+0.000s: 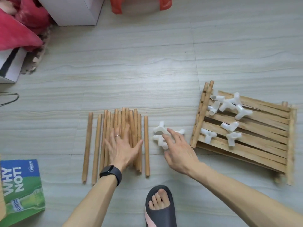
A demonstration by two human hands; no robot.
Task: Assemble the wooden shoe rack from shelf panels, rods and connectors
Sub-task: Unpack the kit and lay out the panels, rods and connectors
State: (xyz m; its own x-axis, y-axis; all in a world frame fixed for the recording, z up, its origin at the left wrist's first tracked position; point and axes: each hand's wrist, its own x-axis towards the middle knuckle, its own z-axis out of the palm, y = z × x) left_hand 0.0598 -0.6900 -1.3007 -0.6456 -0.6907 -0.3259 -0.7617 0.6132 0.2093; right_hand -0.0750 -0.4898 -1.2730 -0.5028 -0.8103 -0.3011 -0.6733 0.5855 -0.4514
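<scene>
The left hand (122, 148) lies flat, fingers spread wide, on the pale wooden rods (131, 122) laid side by side on the floor. Just right of them, the right hand (178, 151) reaches, fingers loosely spread, over a cluster of white connectors (159, 129). Other connectors (229, 104) sit on the stacked slatted shelf panels (255, 145) further right.

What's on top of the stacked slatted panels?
Several white plastic connectors and two round wooden rods lie on the top slatted wooden panel; whatever lies beneath it is mostly covered.

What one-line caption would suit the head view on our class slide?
Left hand rests flat on the wooden rods while the right hand reaches over loose white connectors beside the stacked shelf panels.
</scene>
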